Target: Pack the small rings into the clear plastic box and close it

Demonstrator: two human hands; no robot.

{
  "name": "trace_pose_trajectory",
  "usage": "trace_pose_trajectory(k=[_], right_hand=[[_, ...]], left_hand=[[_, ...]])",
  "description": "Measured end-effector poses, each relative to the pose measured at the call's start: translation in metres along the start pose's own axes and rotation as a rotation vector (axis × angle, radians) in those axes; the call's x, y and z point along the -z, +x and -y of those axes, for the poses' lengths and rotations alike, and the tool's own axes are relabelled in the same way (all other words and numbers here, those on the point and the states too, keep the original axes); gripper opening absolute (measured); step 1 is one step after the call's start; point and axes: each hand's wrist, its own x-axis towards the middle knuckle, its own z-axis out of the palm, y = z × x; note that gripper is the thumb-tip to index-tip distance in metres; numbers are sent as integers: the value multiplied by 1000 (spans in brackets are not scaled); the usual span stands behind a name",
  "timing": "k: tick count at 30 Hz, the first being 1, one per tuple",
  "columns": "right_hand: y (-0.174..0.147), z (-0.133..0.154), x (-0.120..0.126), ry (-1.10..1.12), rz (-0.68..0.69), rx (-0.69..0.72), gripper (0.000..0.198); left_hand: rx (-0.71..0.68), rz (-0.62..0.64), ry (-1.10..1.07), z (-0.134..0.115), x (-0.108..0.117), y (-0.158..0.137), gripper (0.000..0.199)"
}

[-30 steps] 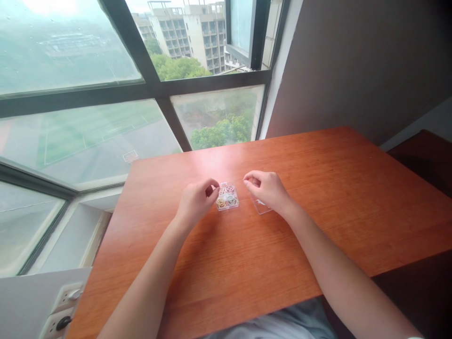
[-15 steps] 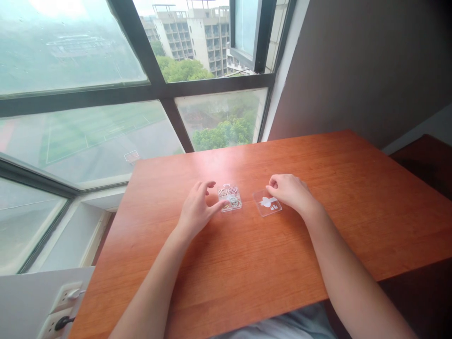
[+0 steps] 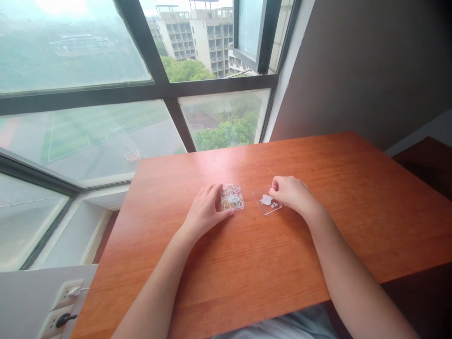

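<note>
At the frame's centre, on the reddish-brown wooden table [image 3: 247, 263], the left hand [image 3: 205, 207] spreads thumb and fingers apart around the left side of a clear square plastic box [image 3: 238, 208] holding coloured rings [image 3: 226, 204]. Right of centre, the right hand [image 3: 291, 193] has its fingers curled together at a clear square plastic plate with white markings [image 3: 263, 208]; whether they grip it cannot be told.

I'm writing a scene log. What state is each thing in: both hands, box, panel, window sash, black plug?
Clear box: flat on the table, rings inside.
Clear panel: flat, apart from the box.
Left hand: curved around the box's left side.
Right hand: curled, at the panel's right edge.
Window sash: swung open.
Black plug: in its socket.
</note>
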Motion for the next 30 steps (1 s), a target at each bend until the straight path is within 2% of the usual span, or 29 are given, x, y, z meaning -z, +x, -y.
trace_pose_trajectory(k=[4,9,14,18,22,27,30], right_hand=[[2,1,-5,115,-68,55,9],[5,4,-12,296,-109,131,19],[7,8,-16,506,-89,179,25],[6,12,-18,703,-23,187,25],[3,18,-17,906,132,176,36],[-5,26,-13,975,241,216,45],[-9,26,-12,992,344,270,57]], left_hand=[[-24,-2,-6,-2,1,-1,69],[-38,26,-8,-9,1,-2,66],[-55,48,-11,-19,-1,-3,66],[-61,51,-8,-23,-3,-4,66],[-63,47,1,-24,-3,-4,65],[-69,43,17,-24,-4,-4,64],[-71,43,18,-24,-4,-3,64]])
